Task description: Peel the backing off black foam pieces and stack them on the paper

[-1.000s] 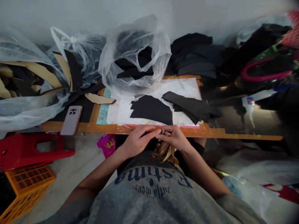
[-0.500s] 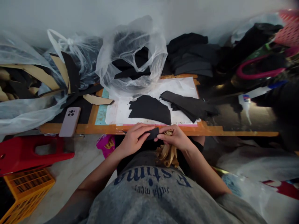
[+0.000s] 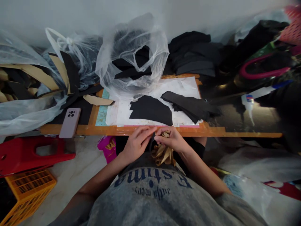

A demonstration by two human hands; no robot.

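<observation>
- The curled tan strips [image 3: 164,153] hang in a bunch in front of the person's shirt, below the near edge of the worktop.
- They look light, thin and springy like paper or peeled backing, so I would expect them to weigh little, to fan out when loose and to crease if squeezed hard.
- The best hold is probably the gathered upper end, where the strips come together; the curled lower ends look too loose to control.
- At one o'clock from the bunch, the right hand [image 3: 170,138] has its grip closed around that gathered end.
- At ten o'clock, the left hand [image 3: 137,142] has its fingertips close to the right hand's; whether its grip is clamped on anything I cannot tell.
- A narrow dark strip [image 3: 152,141] shows between the hands; it is probably light and flexible, best pinched by an edge.
- Just short of twelve, a flat dark panel [image 3: 151,110] lies on the white sheet [image 3: 183,86] over the worktop [image 3: 103,129].
- At one, overlapping dark pieces [image 3: 188,105] lie fanned.
- At ten, a tan-faced piece [image 3: 97,100]; between nine and ten, a phone [image 3: 70,122].
- At two, a glue bottle [image 3: 250,102].
</observation>
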